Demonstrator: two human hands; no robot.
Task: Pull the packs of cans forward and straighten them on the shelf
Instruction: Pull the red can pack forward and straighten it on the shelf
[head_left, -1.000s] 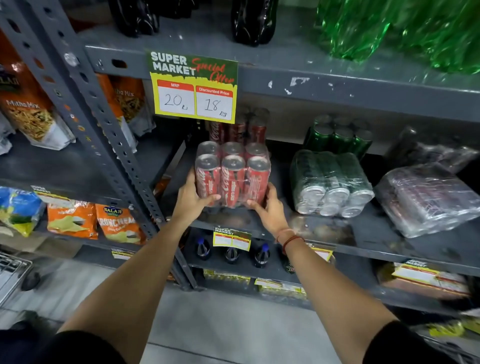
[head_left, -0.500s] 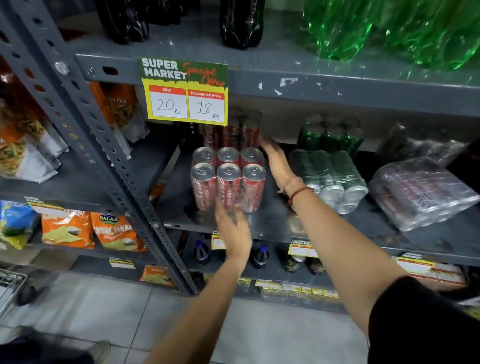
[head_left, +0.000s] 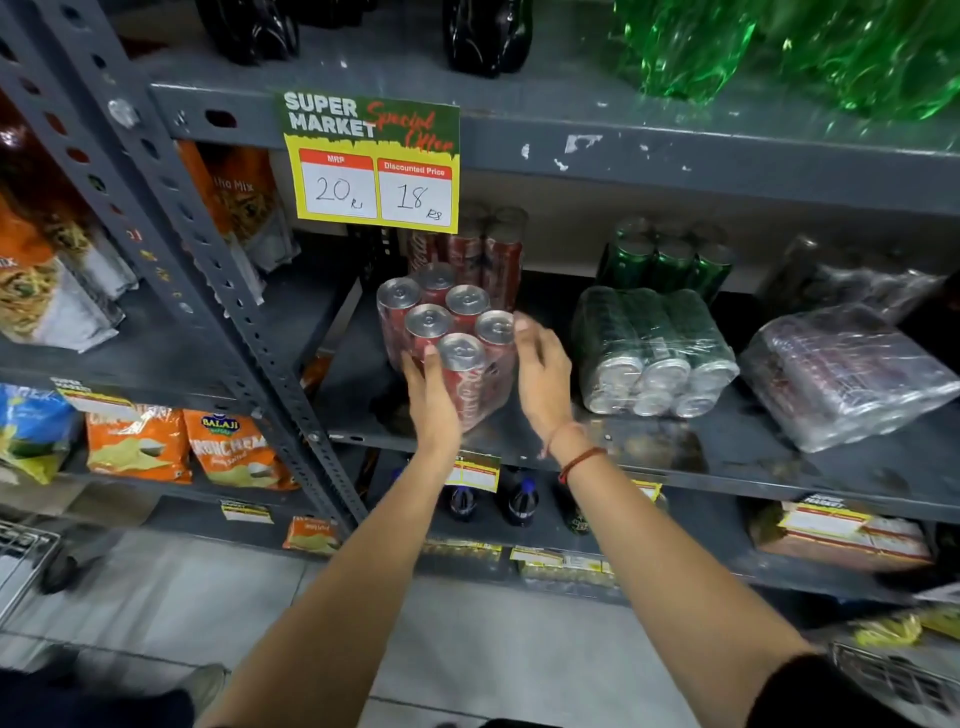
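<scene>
Head view, pack position: the red can pack (head_left: 448, 340) is sitting on the middle shelf (head_left: 675, 447), near its front edge and toward the left upright, turned at a slant so one corner is pointing out at the person.
Head view, long axis: the pack's three-can rows are running diagonally from far left to near right, not square to the shelf lip.
Head view, left hand (head_left: 431, 400): it is pressing flat against the near-left face of the pack, fingers spread upward over the wrap, not curled round anything.
Head view, right hand (head_left: 540, 371): it is open at the pack's right side, fingertips touching the rightmost can top; whether the palm is touching the wrap I cannot tell.
Head view, which is nearer: both hands are flanking the pack, well apart from one another, so a twist between them looks like the coming move.
Head view, materials: rigid aluminium cans with dull silver tops are bound in glossy, crinkly clear film, likely slippery on painted steel.
Head view, neighbours: a green can pack (head_left: 654, 348) is lying on its side just to the right, with another wrapped pack (head_left: 847, 371) farther right.
</scene>
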